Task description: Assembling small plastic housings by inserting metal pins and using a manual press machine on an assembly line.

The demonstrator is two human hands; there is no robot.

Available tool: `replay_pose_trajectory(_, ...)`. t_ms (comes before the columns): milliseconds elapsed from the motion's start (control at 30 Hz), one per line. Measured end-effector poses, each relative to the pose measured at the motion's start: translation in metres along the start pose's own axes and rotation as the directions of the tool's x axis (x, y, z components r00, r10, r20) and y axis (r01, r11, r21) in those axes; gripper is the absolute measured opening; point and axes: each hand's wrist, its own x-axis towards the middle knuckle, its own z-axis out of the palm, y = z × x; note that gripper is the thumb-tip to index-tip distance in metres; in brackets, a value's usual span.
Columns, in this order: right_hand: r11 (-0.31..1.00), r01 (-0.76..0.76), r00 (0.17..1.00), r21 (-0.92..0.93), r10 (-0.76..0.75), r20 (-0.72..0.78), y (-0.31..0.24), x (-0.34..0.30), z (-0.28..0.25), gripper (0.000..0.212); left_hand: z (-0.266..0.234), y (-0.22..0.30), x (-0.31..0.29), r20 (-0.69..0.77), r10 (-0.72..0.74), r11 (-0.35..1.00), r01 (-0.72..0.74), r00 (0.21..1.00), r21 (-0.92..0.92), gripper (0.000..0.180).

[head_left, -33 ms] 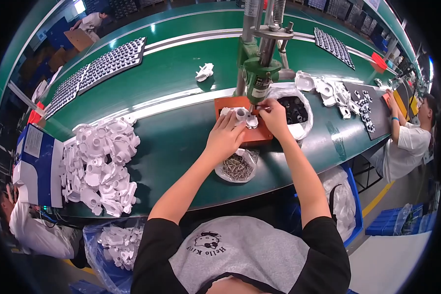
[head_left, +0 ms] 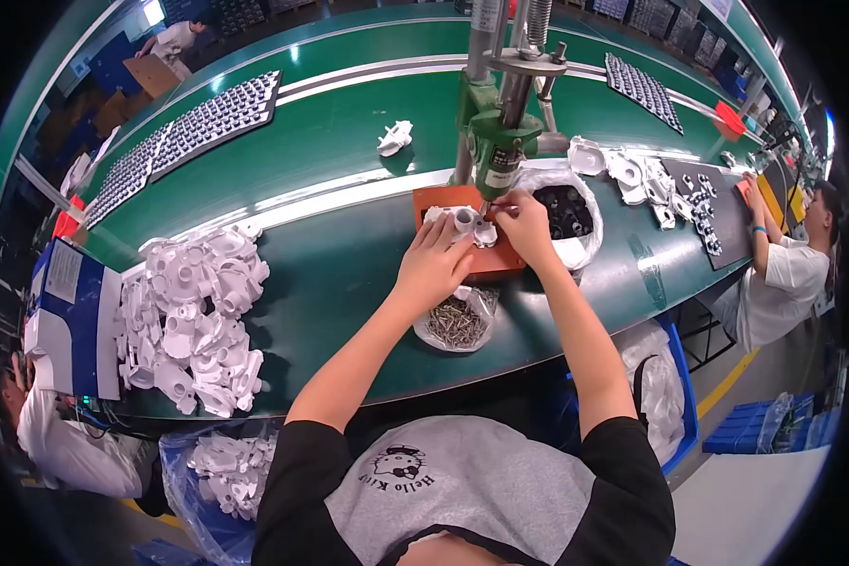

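A white moulded plastic part (head_left: 464, 220) with round openings lies on an orange base block (head_left: 496, 261) under a green machine head (head_left: 496, 151). My left hand (head_left: 431, 259) rests over the part's left side and holds it against the block, fingers stretched forward and thumb along its near edge. At the part's right side, my right hand (head_left: 526, 228) is closed in a pinch beside the machine's narrow lower tip (head_left: 486, 207). Whatever its fingertips hold is too small and covered to make out.
A bag of screws (head_left: 457, 323) sits in front of the block, and a bag of black parts (head_left: 564, 213) to its right. White parts form a heap (head_left: 193, 321) on the left. Beyond runs a green conveyor (head_left: 340, 123). A co-worker (head_left: 790, 264) sits at the right.
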Motion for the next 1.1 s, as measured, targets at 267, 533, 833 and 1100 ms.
replay_pose_trajectory(267,0.844,0.47,0.881,-0.258,-0.468,0.073,0.008,-0.006,0.008,0.009,0.0,0.003,-0.004,-0.039,-0.028,0.997,0.025,0.999,-0.074,0.033)
replay_pose_trajectory(533,0.823,0.497,0.868,-0.276,-0.474,0.151,0.004,-0.01,0.004,0.01,0.002,0.001,-0.002,-0.035,-0.046,0.997,0.043,0.998,-0.06,0.032)
replay_pose_trajectory(833,0.775,0.505,0.856,-0.38,-0.505,0.108,0.001,-0.015,0.009,0.01,0.004,0.0,-0.006,-0.034,-0.056,0.997,0.055,0.998,-0.052,0.032)
replay_pose_trajectory(1100,0.718,0.488,0.864,-0.496,-0.477,0.158,-0.032,-0.041,-0.001,0.014,-0.001,-0.007,-0.001,0.028,-0.033,0.998,0.034,0.999,-0.05,0.03)
